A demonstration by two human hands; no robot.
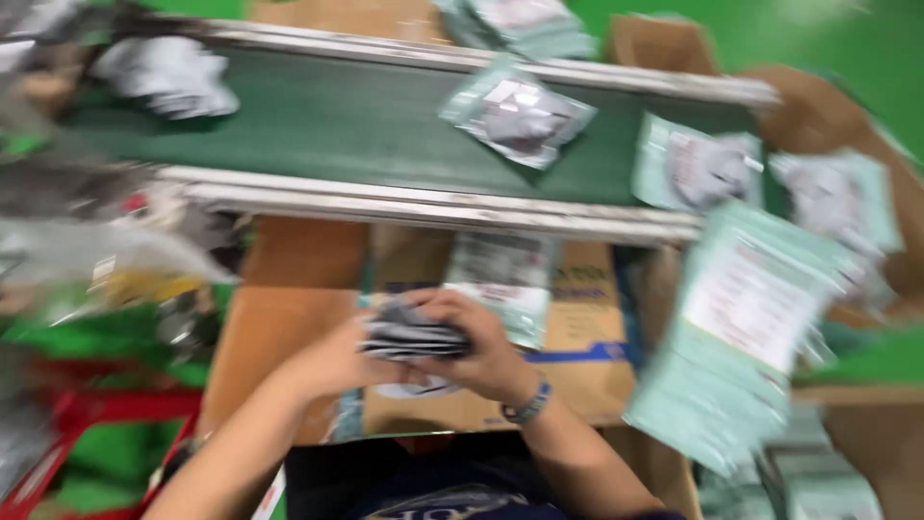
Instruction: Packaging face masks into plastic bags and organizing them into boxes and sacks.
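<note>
1. The floor is bright green, and a dark green conveyor belt (366,130) with pale metal rails runs across the upper part of the view; the whole picture is blurred.
2. Below the belt, an open cardboard box (577,376) stands in front of the person, probably so that it is within easy reach.
3. The left hand (332,361) and the right hand (486,351) meet above this box. Both have their fingers closed around a small dark bundle of packets (414,337), held from two sides, which seems to keep the bundle together.
4. The right wrist wears a blue bracelet (529,403).
5. On the belt I count one clear pouch (517,114) with grey contents, and a white crumpled bag (168,75) at the left end (two things there).
6. At the right, a stack of pale green pouches (746,337) leans, too many and too blurred to count.
</note>
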